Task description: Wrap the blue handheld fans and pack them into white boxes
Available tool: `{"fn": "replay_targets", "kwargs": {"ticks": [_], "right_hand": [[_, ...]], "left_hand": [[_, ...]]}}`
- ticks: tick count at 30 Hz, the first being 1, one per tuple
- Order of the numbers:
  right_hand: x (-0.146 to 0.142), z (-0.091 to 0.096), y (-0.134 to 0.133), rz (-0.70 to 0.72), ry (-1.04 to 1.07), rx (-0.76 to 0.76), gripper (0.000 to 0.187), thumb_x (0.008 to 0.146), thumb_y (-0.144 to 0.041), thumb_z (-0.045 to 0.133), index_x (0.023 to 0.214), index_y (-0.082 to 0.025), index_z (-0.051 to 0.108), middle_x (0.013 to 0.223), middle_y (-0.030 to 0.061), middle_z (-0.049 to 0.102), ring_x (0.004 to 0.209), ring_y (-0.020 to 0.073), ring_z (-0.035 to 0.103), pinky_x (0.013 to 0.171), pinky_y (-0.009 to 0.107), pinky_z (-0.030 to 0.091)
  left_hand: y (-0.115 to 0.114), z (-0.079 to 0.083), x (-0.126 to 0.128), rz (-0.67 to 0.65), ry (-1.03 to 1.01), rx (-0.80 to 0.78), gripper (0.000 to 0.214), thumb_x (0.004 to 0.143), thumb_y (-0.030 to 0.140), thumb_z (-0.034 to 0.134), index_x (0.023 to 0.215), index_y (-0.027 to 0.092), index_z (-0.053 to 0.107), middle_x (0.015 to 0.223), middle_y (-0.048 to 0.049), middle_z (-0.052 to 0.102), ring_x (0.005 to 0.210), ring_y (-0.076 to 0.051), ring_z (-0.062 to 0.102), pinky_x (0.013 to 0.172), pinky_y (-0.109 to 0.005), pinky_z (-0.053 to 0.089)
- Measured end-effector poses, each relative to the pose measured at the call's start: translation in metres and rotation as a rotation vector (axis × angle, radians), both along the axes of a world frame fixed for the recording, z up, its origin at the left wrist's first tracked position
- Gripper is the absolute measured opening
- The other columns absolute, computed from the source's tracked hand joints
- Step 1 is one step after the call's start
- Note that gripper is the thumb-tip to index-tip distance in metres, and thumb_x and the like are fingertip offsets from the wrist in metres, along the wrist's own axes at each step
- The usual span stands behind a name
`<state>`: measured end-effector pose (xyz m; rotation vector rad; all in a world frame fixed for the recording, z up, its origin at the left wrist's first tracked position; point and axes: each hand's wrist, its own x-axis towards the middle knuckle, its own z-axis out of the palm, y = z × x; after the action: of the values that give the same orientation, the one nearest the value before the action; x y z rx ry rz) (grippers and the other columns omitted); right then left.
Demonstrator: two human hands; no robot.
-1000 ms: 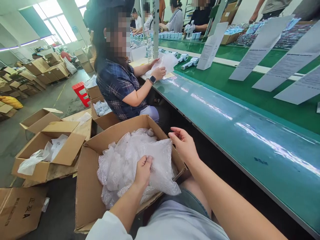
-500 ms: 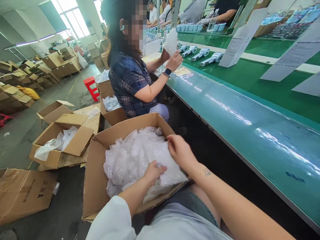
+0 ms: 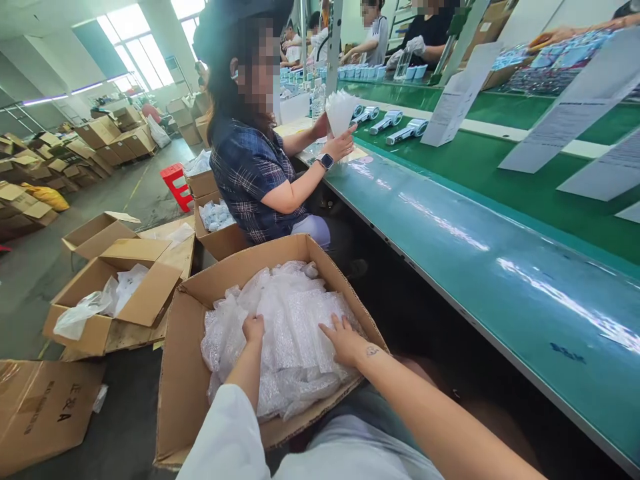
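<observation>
An open cardboard box (image 3: 183, 360) in front of my lap is heaped with clear bubble wrap bags (image 3: 295, 327). My left hand (image 3: 253, 329) is over the left part of the heap, fingers curled in and closed on the edge of a bubble wrap bag. Toward the box's right side, my right hand (image 3: 344, 340) rests on the bags with its fingers spread and nothing gripped. Individual bags overlap, and their edges are hard to tell apart.
On my right runs a workbench (image 3: 450, 267) beside a green conveyor belt (image 3: 460, 170) carrying silver-blue devices (image 3: 407, 131) and white folded cards (image 3: 555, 117). A seated co-worker (image 3: 250, 180) holds white sheets (image 3: 341, 112) ahead. Open cartons (image 3: 145, 293) stand at left.
My left hand has shifted left across the heap. My right hand has come down from the box's right edge, and its fingers have gone from pinched to spread.
</observation>
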<state>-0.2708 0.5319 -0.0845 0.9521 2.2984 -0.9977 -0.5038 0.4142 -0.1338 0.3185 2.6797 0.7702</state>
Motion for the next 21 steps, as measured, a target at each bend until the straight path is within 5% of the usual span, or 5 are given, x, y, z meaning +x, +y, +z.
{"fn": "replay_targets", "kwargs": {"ticks": [7,12,15,18,21], "right_hand": [[-0.01,0.036,0.001,-0.387,0.427,-0.253,0.046,0.097,-0.043,0.035,0.127,-0.011,0.051,0.122,0.0225,0.059,0.117,0.0267,0.058,0.098,0.047,0.045],[-0.012,0.083,0.012,-0.708,0.867,-1.016,0.067,0.076,-0.075,0.052,0.11,-0.017,0.057,0.091,0.01,0.068,0.083,0.0227,0.067,0.074,0.041,0.055],[0.002,0.102,0.026,-0.845,1.085,-0.94,0.046,0.055,-0.039,0.085,0.089,-0.018,0.062,0.073,0.0006,0.066,0.069,0.017,0.063,0.069,0.031,0.051],[0.023,0.114,0.039,-1.009,1.236,-0.817,0.041,0.053,-0.029,0.083,0.086,-0.019,0.061,0.074,-0.0009,0.066,0.067,0.0159,0.061,0.068,0.029,0.049],[0.04,0.121,0.04,-1.123,1.364,-0.842,0.045,0.054,-0.028,0.081,0.092,-0.02,0.059,0.084,0.0004,0.068,0.074,0.0172,0.063,0.072,0.031,0.049]], "left_hand": [[-0.018,0.067,0.027,-0.018,0.06,0.568,0.019,0.084,0.033,0.047,0.087,0.019,0.06,0.093,-0.0029,0.068,0.089,-0.018,0.063,0.081,-0.029,0.049],[-0.031,0.137,0.09,-0.975,-0.068,0.761,0.015,0.071,0.016,0.062,0.08,0.024,0.07,0.102,-0.0085,0.072,0.111,-0.027,0.062,0.107,-0.044,0.036],[-0.032,0.152,0.105,-1.295,-0.071,0.613,0.024,0.072,0.009,0.059,0.081,0.027,0.072,0.097,-0.0074,0.074,0.117,-0.028,0.059,0.114,-0.048,0.025],[-0.027,0.146,0.099,-1.074,-0.065,0.688,0.013,0.072,0.015,0.063,0.071,0.026,0.07,0.08,-0.0058,0.072,0.115,-0.028,0.059,0.115,-0.049,0.021],[-0.012,0.138,0.098,-0.538,-0.302,0.904,0.016,0.074,0.037,0.067,0.081,0.023,0.069,0.092,-0.0077,0.07,0.113,-0.028,0.059,0.103,-0.048,0.039]]}}
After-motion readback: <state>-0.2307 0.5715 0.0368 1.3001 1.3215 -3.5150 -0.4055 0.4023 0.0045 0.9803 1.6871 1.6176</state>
